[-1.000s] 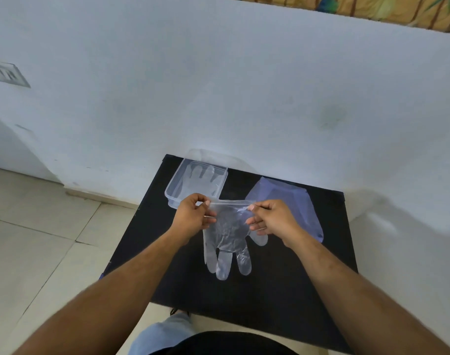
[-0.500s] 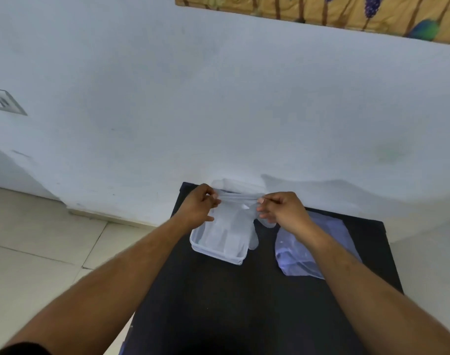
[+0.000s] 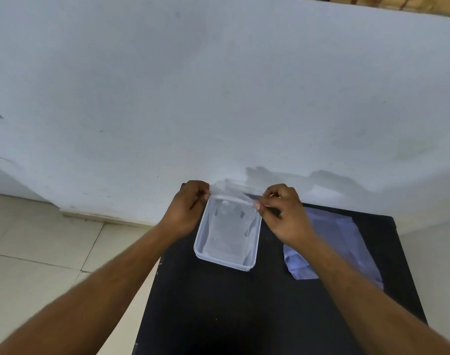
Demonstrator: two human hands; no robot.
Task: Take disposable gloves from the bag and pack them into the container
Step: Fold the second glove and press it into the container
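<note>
Hands meet over the far end of a clear plastic container that sits on a black table. Left hand, at nine o'clock of the container's far rim, has its fingers closed in a pinch on one corner of a thin see-through glove. Right hand, at three o'clock of that same rim, pinches the opposite corner with thumb and forefinger, the other fingers curled. The glove's cuff edge stretches taut between the two hands, and its body hangs down into the container; the film is so clear that I cannot be sure where it ends, though it seems to rest on other gloves lying flat inside. At three o'clock from the container, partly under the right forearm, a bluish plastic bag lies flat on the table. At twelve o'clock stands a pale wall; at nine o'clock is a tiled floor.
</note>
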